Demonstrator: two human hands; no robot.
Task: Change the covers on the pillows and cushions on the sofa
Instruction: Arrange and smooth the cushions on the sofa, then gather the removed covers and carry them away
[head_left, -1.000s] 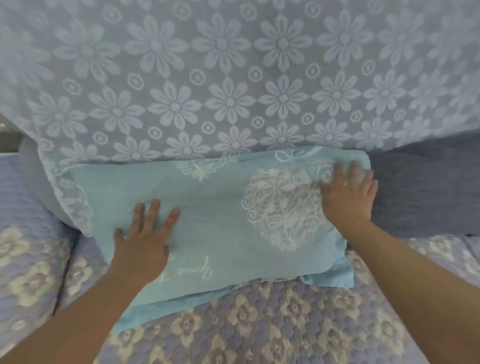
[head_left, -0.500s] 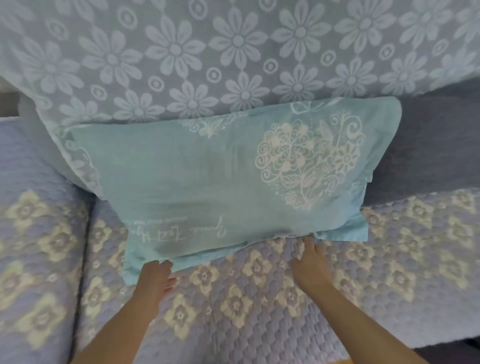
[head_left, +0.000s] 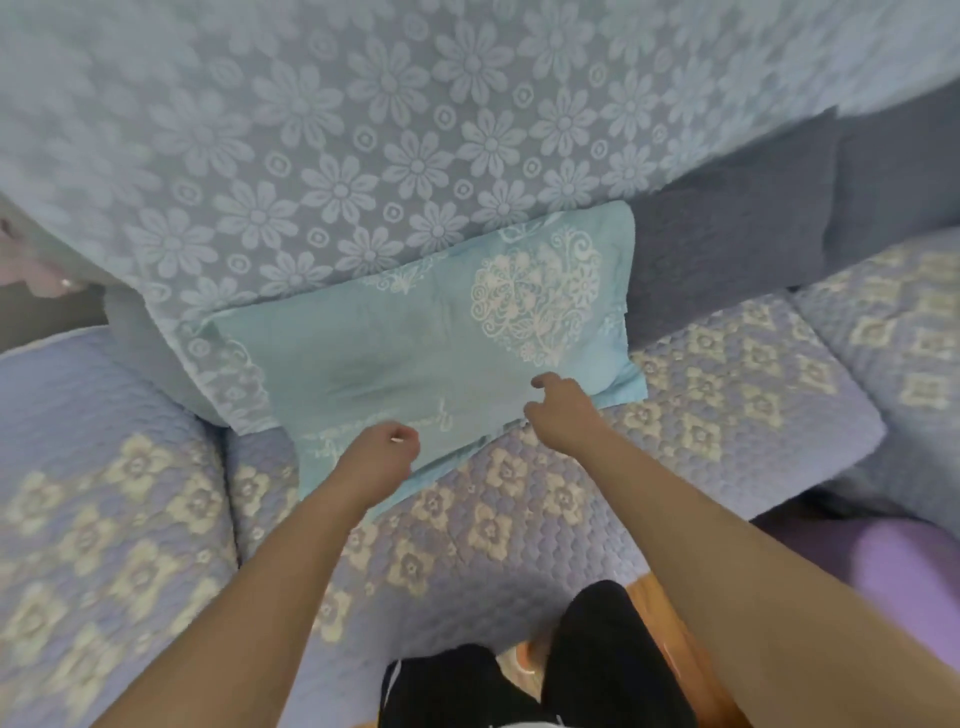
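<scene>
Quilted sofa seat (head_left: 498, 530) beneath; turquoise pillow (head_left: 415, 353) propped just beyond both hands. Left hand (head_left: 382, 447) loosely clenched, empty; right hand (head_left: 558, 410) relaxed, forefinger out. Advisable: square pillow against lace-draped backrest (head_left: 363, 130), smooth creases.

arms (head_left: 291, 582): bare, no sleeves; trousers (head_left: 602, 649): black; shoe (head_left: 523, 659): orange-pink toe
</scene>
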